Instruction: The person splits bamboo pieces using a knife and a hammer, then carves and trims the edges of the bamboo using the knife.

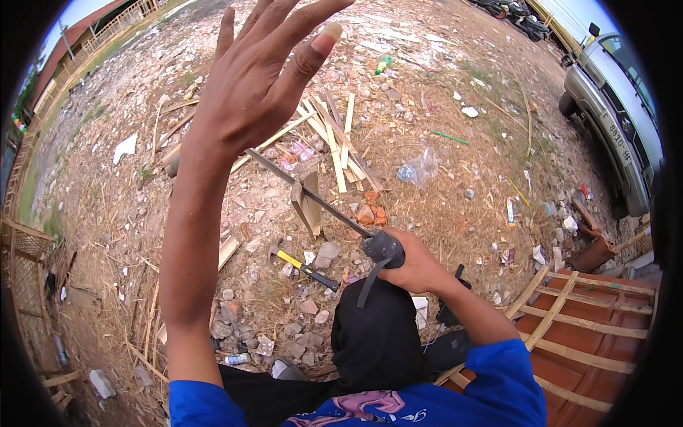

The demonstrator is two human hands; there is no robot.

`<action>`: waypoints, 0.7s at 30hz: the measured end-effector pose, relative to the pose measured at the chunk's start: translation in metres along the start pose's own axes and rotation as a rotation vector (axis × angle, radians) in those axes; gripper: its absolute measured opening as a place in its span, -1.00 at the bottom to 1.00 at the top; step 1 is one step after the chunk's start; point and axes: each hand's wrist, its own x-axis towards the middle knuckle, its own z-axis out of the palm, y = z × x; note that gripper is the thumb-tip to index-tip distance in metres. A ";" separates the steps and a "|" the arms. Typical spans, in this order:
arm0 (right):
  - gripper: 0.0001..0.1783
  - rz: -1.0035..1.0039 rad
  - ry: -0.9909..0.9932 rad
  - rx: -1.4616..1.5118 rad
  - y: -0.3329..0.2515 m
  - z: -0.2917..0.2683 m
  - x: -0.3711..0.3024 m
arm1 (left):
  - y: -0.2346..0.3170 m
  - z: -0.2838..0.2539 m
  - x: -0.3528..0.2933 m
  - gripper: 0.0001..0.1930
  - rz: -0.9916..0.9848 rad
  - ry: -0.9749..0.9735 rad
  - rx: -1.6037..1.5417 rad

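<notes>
My left hand [256, 82] is raised at the upper left with its fingers spread, holding nothing. My right hand [416, 265] is wrapped round the black-taped handle of a machete-like long blade [340, 215]. The blade points up and left, its far end passing behind my left wrist. A short piece of wood [311, 208] sits across the middle of the blade; whether it is split or only notched there I cannot tell. On the ground below it lies a claw hammer [302, 270] with a yellow and black handle.
Pale wood strips [338, 146] lie heaped ahead, near broken orange brick [371, 211] and a clear plastic bag [420, 169]. Rubble and litter cover the ground. A slatted reddish-brown panel [594, 338] lies at the lower right; a silver vehicle [615, 107] stands at the far right.
</notes>
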 end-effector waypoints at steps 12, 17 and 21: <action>-0.53 0.023 0.001 0.019 -0.002 0.003 0.004 | -0.007 0.027 -0.027 -0.39 -0.141 -0.307 0.096; -0.51 0.051 -0.041 -0.003 -0.010 0.000 0.001 | -0.027 0.057 -0.045 -0.39 -0.224 -0.479 0.165; -0.49 0.054 -0.040 -0.014 -0.015 0.000 0.004 | -0.038 0.050 -0.060 -0.39 -0.393 -0.519 -0.004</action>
